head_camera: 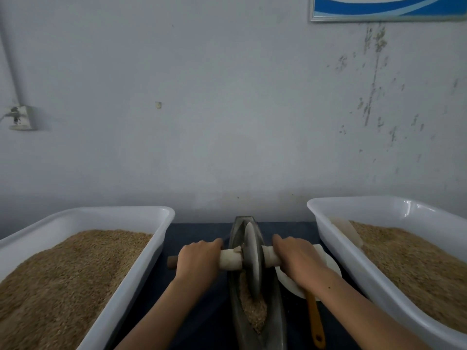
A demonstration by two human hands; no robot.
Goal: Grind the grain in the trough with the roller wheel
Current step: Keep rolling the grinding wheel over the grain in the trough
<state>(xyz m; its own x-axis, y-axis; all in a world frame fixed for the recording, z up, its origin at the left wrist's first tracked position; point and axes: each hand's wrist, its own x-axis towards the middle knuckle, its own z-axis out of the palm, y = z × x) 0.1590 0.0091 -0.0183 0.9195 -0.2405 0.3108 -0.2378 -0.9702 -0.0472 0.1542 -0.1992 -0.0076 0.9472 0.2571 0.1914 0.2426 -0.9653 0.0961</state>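
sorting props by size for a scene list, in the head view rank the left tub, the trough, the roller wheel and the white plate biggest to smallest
1. left tub
2. trough
3. roller wheel and white plate: unsure, the plate is mostly hidden under the right hand.

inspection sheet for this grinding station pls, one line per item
Surface: dark blue table cover.
Job's things: roller wheel upright in the metal trough; grain heaped at the near end.
Clutter: two white tubs of grain, left tub and right tub; white dish; orange-handled tool.
Grippers: left hand and right hand each grip the wheel's axle handle.
Cables: wall socket, conduit above.
Surroundings: scuffed pale wall, framed blue picture.
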